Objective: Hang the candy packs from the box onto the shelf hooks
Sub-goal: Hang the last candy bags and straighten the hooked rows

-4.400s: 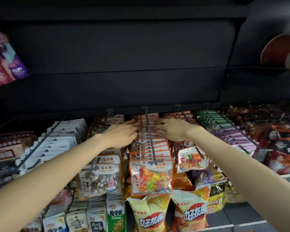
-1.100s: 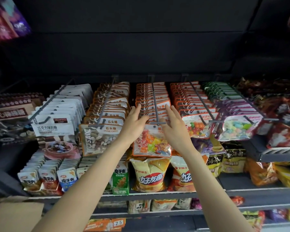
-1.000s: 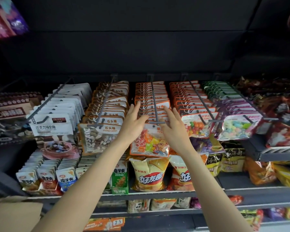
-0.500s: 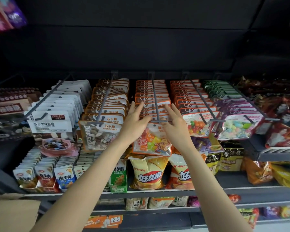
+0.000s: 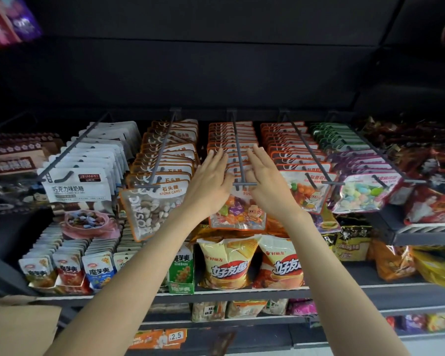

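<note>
A row of orange-edged candy packs (image 5: 238,214) hangs on the middle grey shelf hook (image 5: 238,155); the front pack shows coloured sweets and a cartoon figure. My left hand (image 5: 211,181) lies flat against the left side of the row's front packs, fingers straight. On the right side my right hand (image 5: 266,183) does the same, fingers straight. The hook's end bar shows between the two hands. A corner of the cardboard box (image 5: 18,327) sits at the bottom left.
Neighbouring hooks carry stone candy packs (image 5: 154,209), white chocolate candy packs (image 5: 80,191), orange jelly bean packs (image 5: 306,194) and purple packs (image 5: 365,191). Below, a shelf (image 5: 332,290) holds chip bags (image 5: 226,263) and small snack boxes (image 5: 70,271). The dark back panel rises above.
Since 4.4 s ago both hands have drawn back along the hook from the rear of the row to its front. In the last second they slid slightly forward again; the view tilted a little.
</note>
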